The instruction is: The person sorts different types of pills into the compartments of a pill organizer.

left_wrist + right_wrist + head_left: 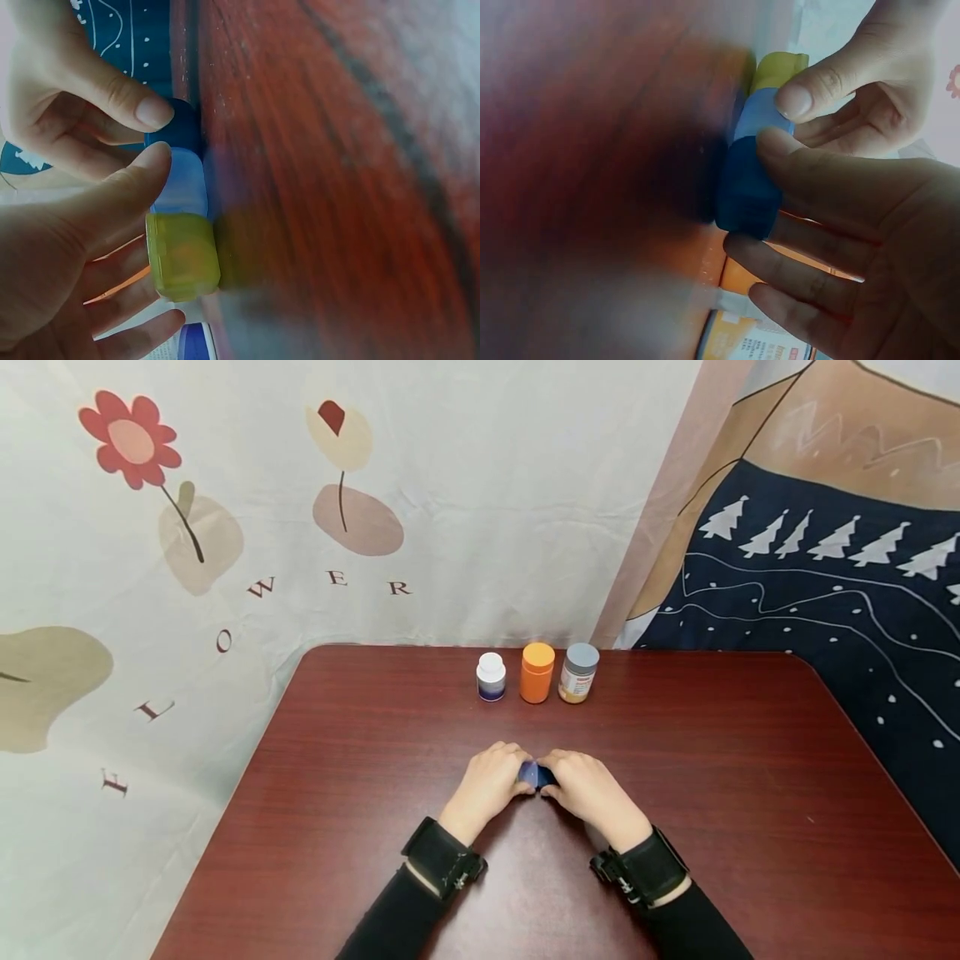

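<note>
A short row of small plastic boxes, shaped like pill compartments, lies on the table between the hands. It has a yellow-green section (186, 259), a light blue section (181, 184) and a dark blue section (748, 187), joined or touching end to end. The left hand (491, 783) holds it from the left, its thumb on the light blue section. From the right, the right hand (585, 785) pinches the dark blue section, with the thumb on top. In the head view the hands hide most of the row, including the yellow-green end. All lids in sight look closed.
Beyond the hands, near the table's far edge, stand a white bottle (491, 677) with a dark blue base, an orange bottle (537, 675) and a grey-lidded jar (578, 675). The reddish-brown table (337, 843) meets a printed cloth (480, 527) behind it.
</note>
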Demonstrator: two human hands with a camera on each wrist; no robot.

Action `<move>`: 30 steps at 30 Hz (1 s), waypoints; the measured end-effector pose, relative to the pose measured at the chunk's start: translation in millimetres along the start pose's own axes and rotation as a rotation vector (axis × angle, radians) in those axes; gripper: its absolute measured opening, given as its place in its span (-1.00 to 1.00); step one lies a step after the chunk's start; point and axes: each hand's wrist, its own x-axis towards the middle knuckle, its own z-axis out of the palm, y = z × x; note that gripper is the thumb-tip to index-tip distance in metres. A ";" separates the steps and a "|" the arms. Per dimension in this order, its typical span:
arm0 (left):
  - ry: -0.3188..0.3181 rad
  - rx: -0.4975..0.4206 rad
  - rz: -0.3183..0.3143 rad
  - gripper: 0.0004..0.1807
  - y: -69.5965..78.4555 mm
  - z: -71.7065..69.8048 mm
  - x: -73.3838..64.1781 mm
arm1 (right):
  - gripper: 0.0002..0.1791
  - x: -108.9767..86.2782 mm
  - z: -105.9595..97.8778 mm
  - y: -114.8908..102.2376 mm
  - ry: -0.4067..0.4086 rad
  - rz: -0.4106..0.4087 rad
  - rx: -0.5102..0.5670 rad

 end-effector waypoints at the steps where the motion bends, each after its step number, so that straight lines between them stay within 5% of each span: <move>1: 0.007 -0.014 0.000 -0.56 -0.4 -0.5 -0.2 | -0.60 1.2 -0.9 0.9 -0.004 -0.013 -0.006; 9: 0.008 -0.067 -0.033 -0.55 -7.8 12.8 3.8 | -0.61 10.5 -12.0 8.9 -0.135 0.009 0.070; 13: 0.018 -0.072 -0.048 -0.51 -23.9 46.5 12.0 | -0.67 16.2 -22.7 14.0 -0.207 0.043 0.148; 18: 0.015 -0.046 -0.055 -0.44 -32.4 62.2 17.8 | -0.79 25.0 -31.8 18.1 -0.207 0.039 0.131; 21: 0.028 -0.044 -0.046 -0.47 -30.7 57.4 17.3 | -0.86 31.0 -36.3 17.8 -0.167 0.010 0.069; 28: -0.027 -0.126 -0.077 -0.53 0.4 -3.8 3.9 | -0.84 44.6 -42.4 19.8 -0.144 0.025 0.015; 30: -0.041 -0.116 -0.088 -0.54 3.6 -8.0 2.9 | -0.82 48.1 -40.6 22.8 -0.149 0.044 0.025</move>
